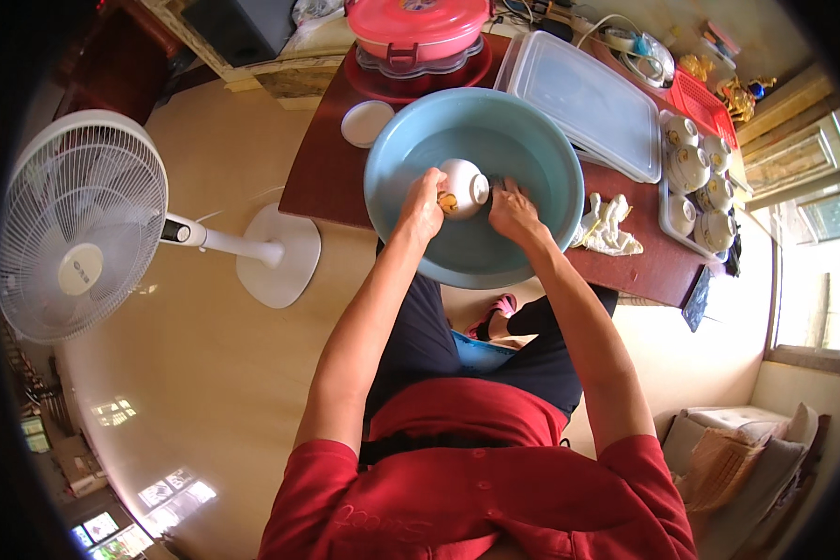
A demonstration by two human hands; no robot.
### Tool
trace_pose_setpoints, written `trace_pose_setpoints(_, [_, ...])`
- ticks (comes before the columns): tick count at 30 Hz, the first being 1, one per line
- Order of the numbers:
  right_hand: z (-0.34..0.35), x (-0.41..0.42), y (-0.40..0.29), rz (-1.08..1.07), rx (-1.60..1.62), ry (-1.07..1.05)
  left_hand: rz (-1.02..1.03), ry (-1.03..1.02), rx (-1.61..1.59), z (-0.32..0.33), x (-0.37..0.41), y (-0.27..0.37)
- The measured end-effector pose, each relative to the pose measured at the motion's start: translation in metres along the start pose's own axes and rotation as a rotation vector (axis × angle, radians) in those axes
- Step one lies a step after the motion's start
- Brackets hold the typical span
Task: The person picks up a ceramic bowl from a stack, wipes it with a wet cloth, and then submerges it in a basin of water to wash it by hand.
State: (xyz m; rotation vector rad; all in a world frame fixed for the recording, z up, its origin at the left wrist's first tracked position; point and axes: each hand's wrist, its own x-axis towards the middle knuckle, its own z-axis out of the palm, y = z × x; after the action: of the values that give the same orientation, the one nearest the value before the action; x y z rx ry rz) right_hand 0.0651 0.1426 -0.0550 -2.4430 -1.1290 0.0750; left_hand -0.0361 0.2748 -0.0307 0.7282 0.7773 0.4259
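Note:
A blue plastic basin (472, 266) with water in it stands at the edge of a dark red table (329, 175). Over the basin my left hand (423, 203) grips a white ceramic bowl (460, 187) with a yellow pattern, tilted on its side, its foot facing right. Close to the foot is my right hand (516, 210), its fingers low in the basin with something dark at their tips; whether it holds that thing I cannot tell. Right of the basin lies a crumpled white cloth (610, 227). Several similar bowls (689, 168) sit upside down or tilted in a clear tray (672, 227).
Clear plastic lids (588, 98) lie behind the basin at the right. A white round lid (367, 124) and a pink lidded container (420, 35) are at the back left. A red basket (703, 105) is farther right. A white standing fan (84, 231) is on the floor at left.

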Motion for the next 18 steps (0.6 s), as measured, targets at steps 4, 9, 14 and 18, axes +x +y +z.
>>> trace_pose_setpoints(4, [-0.013, 0.014, -0.005, 0.103, 0.215, -0.142, 0.076, -0.153, 0.177, 0.0, -0.001, -0.001])
trace_pose_setpoints(9, [-0.039, 0.009, -0.018, -0.116, 0.425, 0.27, 0.067, -0.221, 0.296, 0.017, -0.029, 0.011])
trace_pose_setpoints(14, [-0.049, 0.003, -0.038, -0.391, 0.46, 0.262, 0.059, -0.276, 0.31, 0.02, -0.03, 0.012])
trace_pose_setpoints(18, [-0.056, 0.018, -0.03, 0.115, 0.665, -0.009, 0.092, -0.387, 0.371, 0.016, -0.026, 0.009])
